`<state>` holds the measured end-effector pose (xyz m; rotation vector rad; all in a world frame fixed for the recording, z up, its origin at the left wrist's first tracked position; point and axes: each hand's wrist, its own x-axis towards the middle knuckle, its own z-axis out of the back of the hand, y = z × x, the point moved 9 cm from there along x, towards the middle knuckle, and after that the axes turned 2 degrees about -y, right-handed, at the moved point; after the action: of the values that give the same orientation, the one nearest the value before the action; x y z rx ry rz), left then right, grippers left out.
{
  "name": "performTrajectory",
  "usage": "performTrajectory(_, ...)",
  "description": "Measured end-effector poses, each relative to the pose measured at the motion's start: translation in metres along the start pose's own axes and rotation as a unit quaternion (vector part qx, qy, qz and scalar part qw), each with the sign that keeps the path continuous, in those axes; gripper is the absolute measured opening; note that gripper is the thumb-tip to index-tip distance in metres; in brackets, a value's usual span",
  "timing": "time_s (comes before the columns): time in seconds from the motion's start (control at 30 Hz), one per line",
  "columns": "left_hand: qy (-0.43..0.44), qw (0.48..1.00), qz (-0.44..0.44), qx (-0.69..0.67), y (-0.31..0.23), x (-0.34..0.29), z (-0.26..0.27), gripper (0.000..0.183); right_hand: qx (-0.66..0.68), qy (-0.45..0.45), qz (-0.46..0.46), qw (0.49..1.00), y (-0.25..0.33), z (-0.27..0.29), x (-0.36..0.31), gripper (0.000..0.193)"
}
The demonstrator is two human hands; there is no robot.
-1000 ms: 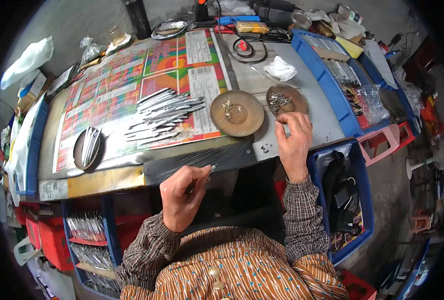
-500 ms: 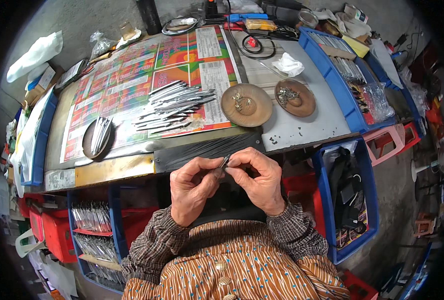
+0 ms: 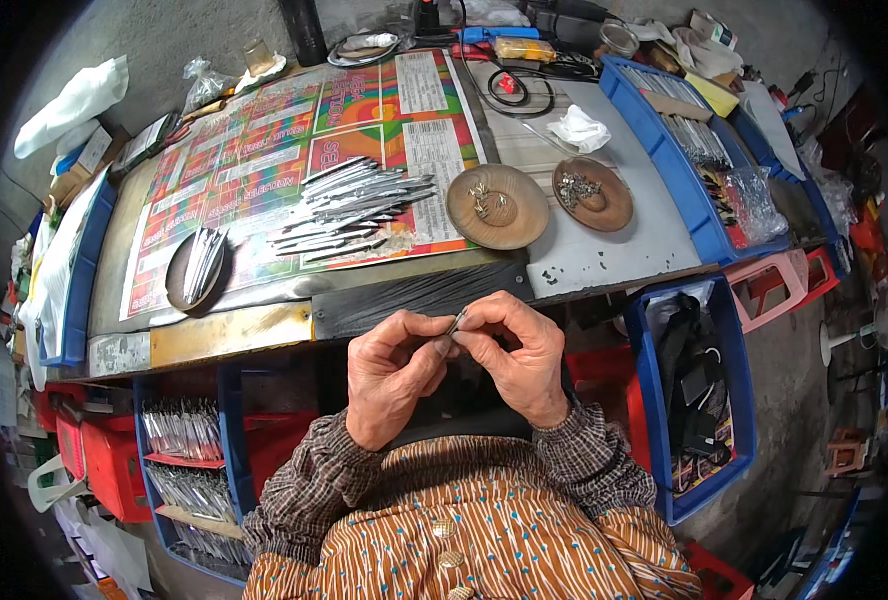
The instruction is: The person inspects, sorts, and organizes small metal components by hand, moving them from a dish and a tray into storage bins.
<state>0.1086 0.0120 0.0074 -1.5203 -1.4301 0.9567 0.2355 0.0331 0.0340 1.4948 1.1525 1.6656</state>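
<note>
My left hand [image 3: 394, 375] and my right hand [image 3: 517, 352] meet in front of the table's near edge, both closed in a pinch. Between their fingertips sits a small, thin metal piece [image 3: 457, 322], mostly covered, so its kind does not show. Beyond them on the table lies a pile of slim silvery metal strips [image 3: 349, 208]. More such strips [image 3: 204, 262] rest in a small round dish [image 3: 176, 283] at the left. Two brown round dishes, one nearer [image 3: 517, 228] and one farther right [image 3: 614, 207], hold tiny metal parts.
A blue compartment tray [image 3: 654, 135] stands at the right of the table. Below it, a blue bin [image 3: 747, 400] holds dark items and cables. At lower left, a blue rack [image 3: 232, 420] carries rows of thin metal pieces. A crumpled white tissue [image 3: 578, 129] lies near the dishes.
Both hands keep pinching the small piece at nearly the same spot, with the left hand shifted slightly right. The view has moved a little; nothing on the table has visibly changed.
</note>
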Motion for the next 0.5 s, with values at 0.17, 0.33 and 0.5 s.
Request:
performTrajectory(0.17, 0.007, 1.0, -0.01, 0.003, 0.0, 0.001, -0.001, 0.014, 0.069, -0.011, -0.057, 0.996, -0.012, -0.001, -0.004, 0.013)
performTrajectory(0.33, 0.008, 1.0, 0.005, 0.001, 0.001, 0.001, 0.0, 0.014, 0.135, -0.039, -0.127, 0.982, -0.026, 0.001, -0.007, 0.016)
performTrajectory(0.5, -0.005, 0.999, -0.011, 0.039, -0.002, 0.003, 0.004, 0.012, -0.139, 0.0, 0.049, 0.989, 0.008, 0.008, 0.006, 0.024)
